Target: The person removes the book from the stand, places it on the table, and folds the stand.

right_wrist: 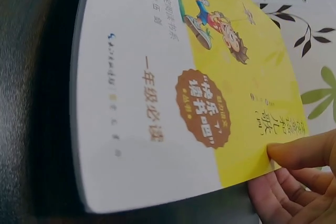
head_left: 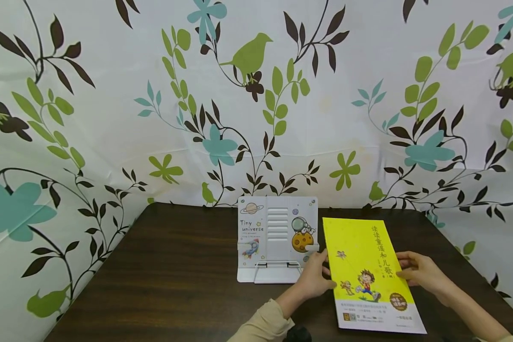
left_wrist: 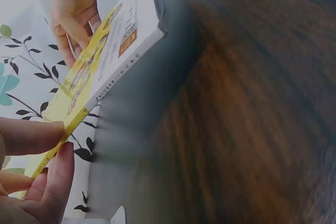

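A yellow and white children's book is held up off the dark table, its illustrated cover facing up. My left hand pinches the spine edge, thumb on the cover side and fingers beneath, as the left wrist view shows. On the opposite edge, my right hand grips with the thumb on the cover and the other fingers under it. Left of the book stands a white book stand printed with "Tiny universe", a rocket and an astronaut. Its wire ledge sticks out at the front.
The dark wood table extends to the left of the stand. Behind it hangs a white cloth patterned with leaves, birds and flowers. A small black object shows at the bottom edge near the left sleeve.
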Tool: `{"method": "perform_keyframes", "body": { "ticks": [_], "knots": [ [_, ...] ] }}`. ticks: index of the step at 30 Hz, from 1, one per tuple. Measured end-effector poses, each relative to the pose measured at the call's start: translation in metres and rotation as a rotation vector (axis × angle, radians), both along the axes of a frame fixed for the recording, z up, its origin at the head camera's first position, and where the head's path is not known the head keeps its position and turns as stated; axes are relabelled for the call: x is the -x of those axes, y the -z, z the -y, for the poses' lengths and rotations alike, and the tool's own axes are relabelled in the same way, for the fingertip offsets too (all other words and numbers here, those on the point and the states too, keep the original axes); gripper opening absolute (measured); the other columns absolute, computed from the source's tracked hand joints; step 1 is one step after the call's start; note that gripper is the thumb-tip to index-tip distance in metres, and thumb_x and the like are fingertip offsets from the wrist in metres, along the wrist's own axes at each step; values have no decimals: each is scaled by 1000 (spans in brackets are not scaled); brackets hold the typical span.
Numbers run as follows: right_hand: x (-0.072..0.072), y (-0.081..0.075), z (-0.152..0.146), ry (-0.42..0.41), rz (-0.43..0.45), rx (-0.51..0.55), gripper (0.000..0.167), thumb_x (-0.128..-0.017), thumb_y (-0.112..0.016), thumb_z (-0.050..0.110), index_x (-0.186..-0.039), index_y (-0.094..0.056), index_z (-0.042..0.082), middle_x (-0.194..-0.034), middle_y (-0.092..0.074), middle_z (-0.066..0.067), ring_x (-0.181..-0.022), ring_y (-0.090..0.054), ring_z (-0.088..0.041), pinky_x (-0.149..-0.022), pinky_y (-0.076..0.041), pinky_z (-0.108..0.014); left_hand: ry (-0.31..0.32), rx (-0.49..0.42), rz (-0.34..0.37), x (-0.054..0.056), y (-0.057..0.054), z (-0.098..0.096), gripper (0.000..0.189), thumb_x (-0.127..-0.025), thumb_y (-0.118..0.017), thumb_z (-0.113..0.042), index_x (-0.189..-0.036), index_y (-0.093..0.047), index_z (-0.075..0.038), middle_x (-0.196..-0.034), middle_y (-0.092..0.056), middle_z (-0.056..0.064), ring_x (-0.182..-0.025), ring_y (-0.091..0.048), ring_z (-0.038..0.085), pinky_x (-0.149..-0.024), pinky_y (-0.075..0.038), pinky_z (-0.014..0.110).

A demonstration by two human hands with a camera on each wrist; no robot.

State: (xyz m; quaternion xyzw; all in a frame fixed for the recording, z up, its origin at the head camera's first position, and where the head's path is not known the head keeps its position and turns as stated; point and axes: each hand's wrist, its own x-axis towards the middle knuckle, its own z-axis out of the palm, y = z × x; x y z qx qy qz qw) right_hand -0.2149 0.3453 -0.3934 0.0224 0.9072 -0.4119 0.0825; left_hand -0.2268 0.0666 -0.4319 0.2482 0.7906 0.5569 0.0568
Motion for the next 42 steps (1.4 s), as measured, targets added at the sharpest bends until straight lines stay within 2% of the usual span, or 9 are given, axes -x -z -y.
{"method": "perform_keyframes", "body": {
  "ticks": [7, 12, 17, 22, 29, 38, 42],
  "knots": [
    [2, 8, -5, 13, 16, 8, 68, -83, -63, 12, -133, -25, -15, -104, -52, -20, -82, -57, -21, -66, -51, -33, -50, 12, 4, -3, 6, -4, 80, -66, -73, 9, -136, -35, 4, -106, -45, 5, -76, -53, 4, -64, -45, 14],
    [6, 12, -10, 12, 49, 10, 72, -82, -63, 12, -135, -23, -14, -107, -52, -22, -82, -55, -21, -67, -49, -34, -44, 19, -6, -4, 8, -5, 78, -65, -73, 10, -135, -38, 3, -107, -46, 8, -75, -52, 5, -61, -46, 14],
    [8, 19, -18, -6, 76, 24, 72, -81, -62, 8, -135, -21, -16, -107, -53, -21, -82, -54, -22, -68, -48, -34, -45, 90, -22, -6, 9, -11, 81, -62, -76, 7, -134, -38, 5, -109, -49, 10, -73, -51, 3, -58, -44, 13],
    [9, 25, -25, -10, 132, 74, 73, -80, -62, 6, -135, -19, -17, -108, -54, -21, -83, -56, -23, -70, -50, -36, -44, 189, -19, -5, 9, -17, 81, -61, -80, 2, -132, -41, 5, -112, -51, 9, -70, -52, 0, -60, -43, 11],
    [10, 31, -31, -4, 167, 111, 72, -79, -60, 2, -134, -18, -18, -108, -55, -22, -84, -57, -24, -72, -51, -40, -36, 226, 38, -3, 9, -23, 81, -61, -81, 1, -133, -42, 2, -111, -50, 6, -63, -51, -1, -58, -44, 12],
    [11, 38, -36, 43, 209, 139, 70, -79, -60, 3, -134, -22, -17, -104, -56, -17, -82, -56, -23, -72, -51, -39, -14, 241, 127, 0, 11, -27, 78, -63, -79, 2, -132, -43, 2, -116, -49, 9, -58, -53, 0, -54, -44, 13],
    [10, 40, -36, 46, 214, 142, 71, -78, -62, 4, -133, -22, -18, -104, -55, -18, -81, -56, -23, -71, -51, -38, -13, 263, 141, 2, 12, -28, 77, -64, -79, 0, -132, -43, 0, -117, -48, 9, -58, -52, 0, -54, -44, 13]
  ]
}}
